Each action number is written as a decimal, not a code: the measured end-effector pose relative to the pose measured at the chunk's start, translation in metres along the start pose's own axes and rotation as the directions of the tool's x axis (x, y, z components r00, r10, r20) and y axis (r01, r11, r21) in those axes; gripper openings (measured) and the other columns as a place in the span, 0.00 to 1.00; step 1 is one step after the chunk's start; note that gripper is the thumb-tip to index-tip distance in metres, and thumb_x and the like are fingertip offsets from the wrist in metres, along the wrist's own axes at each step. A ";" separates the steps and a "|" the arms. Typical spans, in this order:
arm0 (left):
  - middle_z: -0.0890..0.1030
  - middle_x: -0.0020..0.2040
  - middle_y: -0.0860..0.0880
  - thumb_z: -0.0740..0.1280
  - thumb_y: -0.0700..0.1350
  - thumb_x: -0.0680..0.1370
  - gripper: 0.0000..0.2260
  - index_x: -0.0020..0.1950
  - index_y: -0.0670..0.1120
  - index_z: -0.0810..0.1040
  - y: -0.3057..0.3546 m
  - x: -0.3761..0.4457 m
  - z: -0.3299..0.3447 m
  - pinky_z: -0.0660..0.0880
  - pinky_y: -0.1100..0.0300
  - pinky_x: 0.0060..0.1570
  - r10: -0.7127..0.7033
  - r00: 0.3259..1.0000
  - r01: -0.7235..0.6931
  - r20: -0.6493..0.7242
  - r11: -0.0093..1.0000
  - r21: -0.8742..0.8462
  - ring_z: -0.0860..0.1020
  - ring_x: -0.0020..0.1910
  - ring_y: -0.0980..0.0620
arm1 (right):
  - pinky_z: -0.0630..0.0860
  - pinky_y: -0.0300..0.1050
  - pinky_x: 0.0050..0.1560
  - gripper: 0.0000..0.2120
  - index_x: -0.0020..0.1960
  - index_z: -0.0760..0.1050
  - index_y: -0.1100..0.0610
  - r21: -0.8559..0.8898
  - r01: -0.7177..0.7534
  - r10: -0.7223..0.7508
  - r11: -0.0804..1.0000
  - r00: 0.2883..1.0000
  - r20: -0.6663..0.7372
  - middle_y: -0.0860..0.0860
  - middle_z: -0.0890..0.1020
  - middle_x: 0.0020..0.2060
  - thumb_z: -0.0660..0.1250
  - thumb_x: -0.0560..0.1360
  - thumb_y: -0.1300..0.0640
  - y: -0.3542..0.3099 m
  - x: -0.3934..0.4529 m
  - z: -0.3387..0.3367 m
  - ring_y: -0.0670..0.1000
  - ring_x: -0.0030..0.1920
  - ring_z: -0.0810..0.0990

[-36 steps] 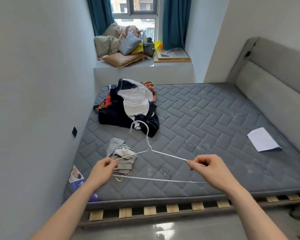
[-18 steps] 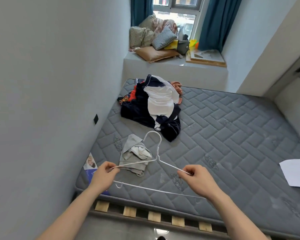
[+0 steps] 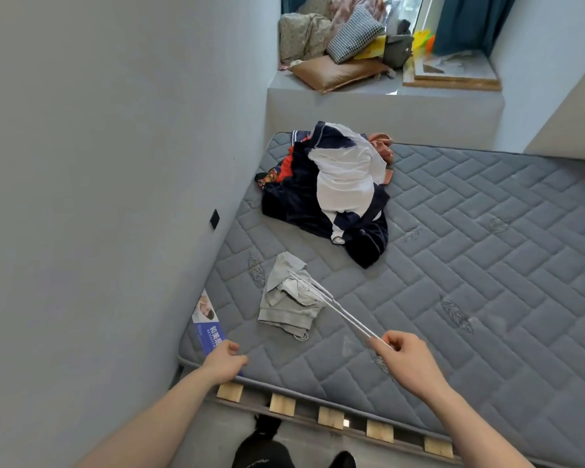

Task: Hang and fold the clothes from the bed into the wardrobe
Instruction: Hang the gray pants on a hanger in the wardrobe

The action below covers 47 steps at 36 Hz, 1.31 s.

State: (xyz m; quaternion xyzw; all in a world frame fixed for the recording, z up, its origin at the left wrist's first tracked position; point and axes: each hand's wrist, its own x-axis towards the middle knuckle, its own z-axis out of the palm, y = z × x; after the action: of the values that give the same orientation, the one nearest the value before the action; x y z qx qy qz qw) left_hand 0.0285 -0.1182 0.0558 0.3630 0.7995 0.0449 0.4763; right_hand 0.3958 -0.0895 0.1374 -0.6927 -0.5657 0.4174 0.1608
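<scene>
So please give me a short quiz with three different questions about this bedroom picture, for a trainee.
1. True or false: both hands grip the thin white wire hanger.
2. Which garment lies nearest the hanger's far end? A. the small crumpled grey garment B. the dark navy and white clothes pile
3. Fill in: the left hand is curled over the corner of the grey quilted ___.

Key: 1 false, only the right hand pinches it; 2 A; 3 mattress.

From my headset I see both forearms bare to the elbow, no sleeves, watch or rings on the left hand (image 3: 224, 362) or right hand (image 3: 406, 359), and dark trousers with faint pale lettering below.
</scene>
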 end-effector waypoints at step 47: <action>0.79 0.40 0.54 0.63 0.44 0.71 0.16 0.50 0.64 0.66 0.130 0.198 -0.023 0.70 0.55 0.39 0.501 0.849 -0.527 0.168 0.820 0.222 0.78 0.40 0.48 | 0.62 0.48 0.36 0.24 0.28 0.61 0.52 0.319 -0.435 0.494 0.842 0.859 -0.133 0.47 0.63 0.25 0.72 0.76 0.54 0.003 0.095 0.131 0.49 0.31 0.63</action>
State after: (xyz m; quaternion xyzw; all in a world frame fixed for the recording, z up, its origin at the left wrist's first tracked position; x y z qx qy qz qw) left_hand 0.0240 0.1067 -0.0216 0.6263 0.6452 0.0478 0.4350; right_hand 0.2990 -0.0356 0.0189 -0.8200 -0.2954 0.4437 0.2084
